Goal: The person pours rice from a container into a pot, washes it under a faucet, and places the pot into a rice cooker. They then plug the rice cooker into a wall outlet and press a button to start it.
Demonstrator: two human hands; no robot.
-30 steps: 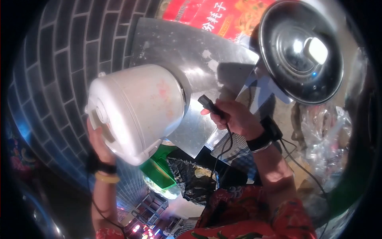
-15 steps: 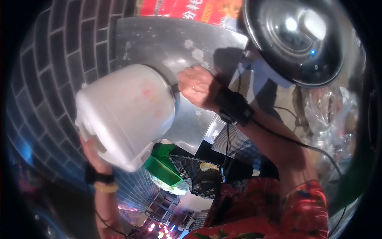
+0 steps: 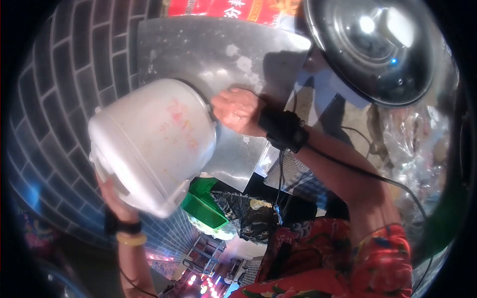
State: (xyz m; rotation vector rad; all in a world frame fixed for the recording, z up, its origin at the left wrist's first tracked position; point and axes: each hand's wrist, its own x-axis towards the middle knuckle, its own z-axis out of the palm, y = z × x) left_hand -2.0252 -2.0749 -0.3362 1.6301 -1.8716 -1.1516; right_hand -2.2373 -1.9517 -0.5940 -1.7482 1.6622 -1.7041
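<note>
A white, rounded, bucket-like container (image 3: 151, 139) with a faded reddish print lies tilted on its side in the air, in front of a grey metal sheet (image 3: 198, 49). My left hand (image 3: 118, 201) grips its lower left end, near a recessed edge; part of the fingers is hidden behind it. At the opposite end, my right hand (image 3: 239, 110) is closed, with curled fingers close against the rim. Whatever those fingers hold, if anything, is hidden. The inside of the container faces away from me.
A dark tiled wall (image 3: 74, 94) runs along the left. At upper right is a shiny round lid (image 3: 357, 59) with a pale knob. Clear plastic bags (image 3: 412, 144) lie at right. Below are a green plastic bin (image 3: 203, 203) and a black bag (image 3: 248, 213). A red package (image 3: 213, 9) stands behind.
The container has shifted slightly left and turned a little, showing more of its print. My right hand has moved slightly left and down along with the rim.
</note>
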